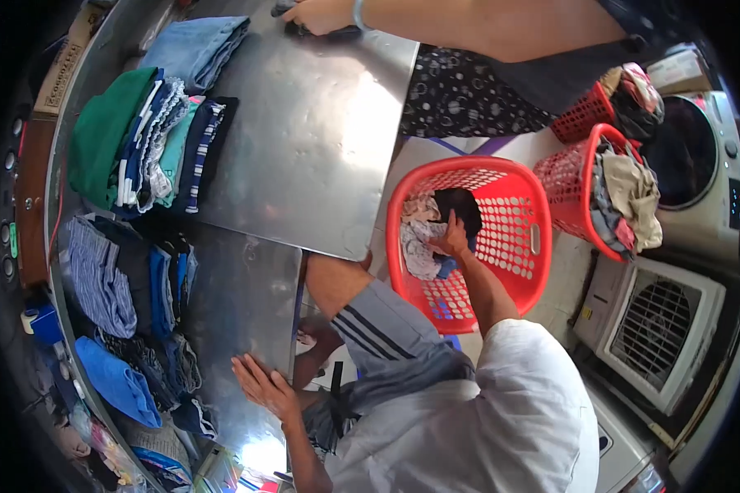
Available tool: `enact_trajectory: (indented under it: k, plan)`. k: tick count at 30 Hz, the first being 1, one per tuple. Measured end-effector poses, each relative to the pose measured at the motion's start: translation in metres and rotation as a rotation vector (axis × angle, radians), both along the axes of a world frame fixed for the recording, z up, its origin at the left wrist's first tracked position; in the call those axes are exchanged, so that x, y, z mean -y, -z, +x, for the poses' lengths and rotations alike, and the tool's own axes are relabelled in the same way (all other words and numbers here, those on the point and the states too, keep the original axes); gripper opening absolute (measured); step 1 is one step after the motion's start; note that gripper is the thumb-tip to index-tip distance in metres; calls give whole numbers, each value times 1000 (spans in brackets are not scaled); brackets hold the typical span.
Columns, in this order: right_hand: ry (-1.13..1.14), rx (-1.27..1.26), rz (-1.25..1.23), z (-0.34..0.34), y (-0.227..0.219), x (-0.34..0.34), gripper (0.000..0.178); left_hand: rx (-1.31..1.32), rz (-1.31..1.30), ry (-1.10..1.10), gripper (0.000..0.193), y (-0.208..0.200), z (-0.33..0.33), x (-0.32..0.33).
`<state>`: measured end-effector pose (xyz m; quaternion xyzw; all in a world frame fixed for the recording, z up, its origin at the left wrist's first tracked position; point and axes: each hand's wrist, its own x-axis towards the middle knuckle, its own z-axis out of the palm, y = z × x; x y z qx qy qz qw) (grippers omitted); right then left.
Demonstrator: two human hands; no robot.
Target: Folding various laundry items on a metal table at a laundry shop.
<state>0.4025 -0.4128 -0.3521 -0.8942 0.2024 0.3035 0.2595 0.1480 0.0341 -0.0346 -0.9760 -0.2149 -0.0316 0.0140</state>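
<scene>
My left hand [267,389] lies flat on the metal table [247,304], near its edge, with fingers stretched out and nothing in them. My right hand [450,238] reaches down into a red plastic laundry basket [514,267], thumb and fingers apart. Its fingertips touch a pale patterned garment [420,248] at the basket's left side. A black garment [459,207] lies just beyond the hand, and a bit of blue cloth [446,267] shows below it. How deep the fingers go into the cloth is partly hidden.
Folded clothes stand in stacks along the table's left side, among them a green garment [107,135] and folded jeans [193,49]. Across the table, a co-worker's hand [321,15] rests on dark cloth. Another full red basket [580,177], a washing machine [719,164] and an air cooler [654,329] stand right.
</scene>
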Motion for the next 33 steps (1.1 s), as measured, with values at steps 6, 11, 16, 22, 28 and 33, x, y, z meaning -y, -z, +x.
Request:
enact_trajectory:
  k: [6, 11, 16, 22, 28, 33]
  plan:
    - [-348, 211, 16, 38, 93, -43, 116, -9, -46, -40, 67, -2, 2, 1]
    - [-436, 230, 118, -11, 133, -34, 30, 9, -39, -67, 69, -3, 2, 1]
    - [-1235, 358, 277, -60, 51, 13, 23, 32, -53, -57, 67, -6, 0, 1]
    - [164, -14, 1051, -35, -202, 18, 28, 26, -85, -86, 65, -12, -4, 4]
    - [-60, 370, 1319, 3, -402, -42, 50, 109, -125, -83, 67, -15, -12, 5]
    - [-202, 675, 1260, 80, -467, -140, 56, 137, -163, -96, 65, -11, -18, 4]
